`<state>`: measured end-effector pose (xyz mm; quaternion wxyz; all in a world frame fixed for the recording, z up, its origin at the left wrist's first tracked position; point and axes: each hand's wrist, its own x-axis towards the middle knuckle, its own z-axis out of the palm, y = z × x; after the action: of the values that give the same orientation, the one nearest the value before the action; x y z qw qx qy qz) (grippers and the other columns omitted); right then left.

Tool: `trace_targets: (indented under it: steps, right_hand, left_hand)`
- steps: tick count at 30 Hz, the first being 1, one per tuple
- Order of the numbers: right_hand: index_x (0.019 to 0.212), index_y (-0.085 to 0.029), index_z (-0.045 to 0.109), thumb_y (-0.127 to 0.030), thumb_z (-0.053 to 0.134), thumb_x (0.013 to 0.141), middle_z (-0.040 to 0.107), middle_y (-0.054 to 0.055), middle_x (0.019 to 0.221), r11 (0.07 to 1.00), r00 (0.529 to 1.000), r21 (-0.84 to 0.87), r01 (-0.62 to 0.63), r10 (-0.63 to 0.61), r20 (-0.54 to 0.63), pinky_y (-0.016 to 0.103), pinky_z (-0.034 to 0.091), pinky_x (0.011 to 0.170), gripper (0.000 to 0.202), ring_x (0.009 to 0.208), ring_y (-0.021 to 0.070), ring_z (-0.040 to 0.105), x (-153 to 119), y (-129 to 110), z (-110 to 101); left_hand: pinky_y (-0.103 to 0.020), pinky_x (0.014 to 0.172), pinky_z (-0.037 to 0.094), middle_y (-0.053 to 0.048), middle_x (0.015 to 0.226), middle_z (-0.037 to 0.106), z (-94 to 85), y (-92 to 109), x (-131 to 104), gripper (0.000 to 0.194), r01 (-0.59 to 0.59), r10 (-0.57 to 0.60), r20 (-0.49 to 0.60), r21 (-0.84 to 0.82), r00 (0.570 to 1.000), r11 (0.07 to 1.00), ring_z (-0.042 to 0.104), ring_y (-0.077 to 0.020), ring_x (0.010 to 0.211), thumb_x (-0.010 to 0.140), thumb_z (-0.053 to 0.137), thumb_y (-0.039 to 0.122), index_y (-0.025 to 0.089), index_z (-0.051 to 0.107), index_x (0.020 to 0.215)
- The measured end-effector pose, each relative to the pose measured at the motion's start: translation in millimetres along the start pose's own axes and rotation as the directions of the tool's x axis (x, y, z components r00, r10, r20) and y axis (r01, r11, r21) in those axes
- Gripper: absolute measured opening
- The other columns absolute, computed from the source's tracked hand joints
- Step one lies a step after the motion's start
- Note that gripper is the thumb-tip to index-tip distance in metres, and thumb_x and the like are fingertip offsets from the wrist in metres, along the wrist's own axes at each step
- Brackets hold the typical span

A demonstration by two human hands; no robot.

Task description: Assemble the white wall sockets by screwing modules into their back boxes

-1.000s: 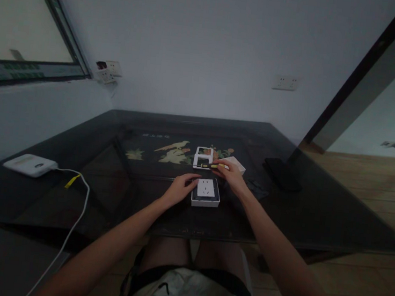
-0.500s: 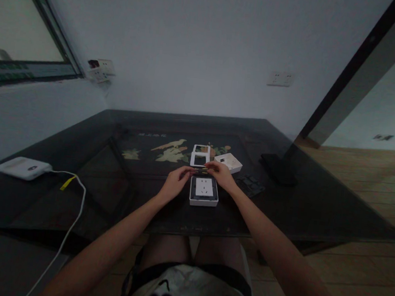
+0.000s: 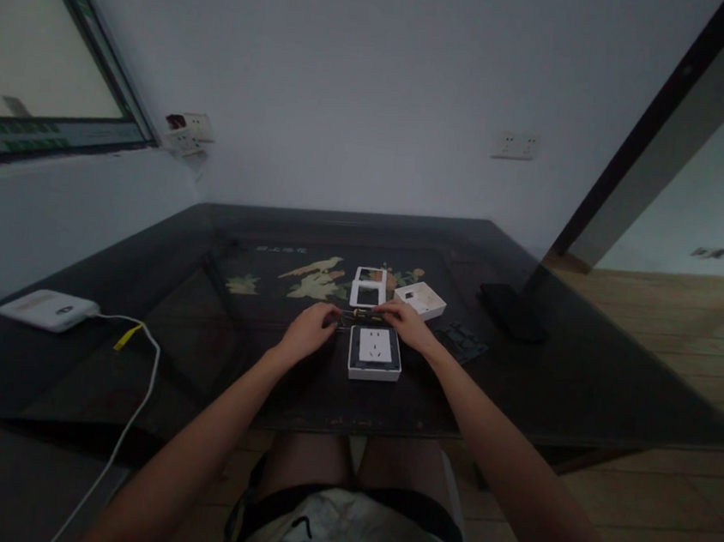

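A white wall socket [image 3: 376,346], seated in a shallow white box with a dark inner frame, lies near the table's front edge. Just behind it, a thin screwdriver [image 3: 365,314] with a yellowish and dark handle lies crosswise, its shaft pointing left. My right hand [image 3: 407,322] has its fingers closed at the handle end. Left of the box, my left hand [image 3: 309,329] is closed, fingertips pinched near the shaft end; a thin item shows beside them, too small to name. White cover frames [image 3: 367,294] and an open white back box [image 3: 422,298] lie beyond.
Dark plastic pieces [image 3: 461,342] lie right of my right hand, and a black flat case [image 3: 513,311] sits farther right. A white device [image 3: 51,309] with a white cable [image 3: 155,361] is at the left. The dark table [image 3: 246,388] meets the wall behind.
My left hand has shifted left and slightly down, away from the right one. The screwdriver shows more plainly between them. The socket box stays put; the view has shifted slightly.
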<state>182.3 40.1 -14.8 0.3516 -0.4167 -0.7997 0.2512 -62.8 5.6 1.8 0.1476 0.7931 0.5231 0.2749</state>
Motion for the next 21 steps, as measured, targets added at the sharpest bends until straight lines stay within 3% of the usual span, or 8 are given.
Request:
trace_targets:
  steps: [4, 9, 15, 18, 21]
  right_hand:
    - [0.102, -0.022, 0.071, 0.000, 0.051, 0.079, 0.066, 0.007, 0.102, 1.000, 0.999, 0.010, 0.014, -0.015, 0.040, 0.039, 0.046, 0.091, 0.037, 0.099, 0.0196, 0.059, 1.5, 3.9, -0.1]
    - [0.103, -0.021, 0.071, 0.000, 0.051, 0.079, 0.066, 0.007, 0.103, 1.000, 0.999, 0.019, 0.007, -0.008, 0.049, 0.040, 0.046, 0.092, 0.038, 0.099, 0.0199, 0.060, 2.1, 6.9, 0.3]
    - [0.101, -0.021, 0.071, 0.000, 0.048, 0.080, 0.066, 0.008, 0.106, 1.000, 0.998, -0.003, 0.011, -0.011, 0.058, 0.044, 0.044, 0.095, 0.037, 0.103, 0.0216, 0.060, 2.4, -2.0, -1.1]
    - [0.104, -0.020, 0.069, -0.003, 0.046, 0.083, 0.065, 0.009, 0.111, 0.999, 0.999, -0.022, 0.036, -0.036, 0.008, 0.044, 0.043, 0.097, 0.036, 0.107, 0.0217, 0.058, -3.3, -17.6, -5.9]
    - [0.110, -0.021, 0.066, -0.016, 0.048, 0.088, 0.063, 0.010, 0.115, 0.995, 0.994, -0.027, 0.095, -0.096, -0.056, 0.044, 0.043, 0.097, 0.028, 0.109, 0.0219, 0.057, -17.3, -39.7, -12.2]
  left_hand:
    - [-0.038, 0.087, 0.047, -0.006, 0.098, 0.064, -7.0, 2.5, 12.5, 0.018, -0.132, 0.127, 0.075, 0.070, 0.989, 0.989, 0.059, -0.0220, 0.095, 0.079, 0.058, 0.017, 0.018, 0.063, 0.096]
    - [-0.036, 0.088, 0.046, -0.005, 0.100, 0.063, -8.4, -5.1, 14.6, 0.016, -0.313, 0.302, 0.131, 0.068, 0.944, 0.947, 0.057, -0.0209, 0.099, 0.081, 0.058, 0.017, 0.020, 0.063, 0.096]
    - [-0.034, 0.088, 0.045, -0.005, 0.104, 0.060, -7.9, -15.4, 9.2, 0.016, -0.320, 0.301, 0.148, 0.133, 0.942, 0.938, 0.055, -0.0208, 0.103, 0.082, 0.059, 0.019, 0.022, 0.062, 0.098]
    - [-0.033, 0.085, 0.046, -0.005, 0.102, 0.060, -6.1, -16.0, 9.4, 0.013, -0.316, 0.292, 0.160, 0.157, 0.943, 0.936, 0.055, -0.0206, 0.100, 0.082, 0.059, 0.021, 0.021, 0.062, 0.095]
    - [-0.030, 0.080, 0.047, -0.004, 0.098, 0.061, -3.9, -15.3, 9.1, 0.010, -0.309, 0.286, 0.147, 0.165, 0.947, 0.937, 0.056, -0.0195, 0.094, 0.083, 0.059, 0.021, 0.021, 0.061, 0.093]
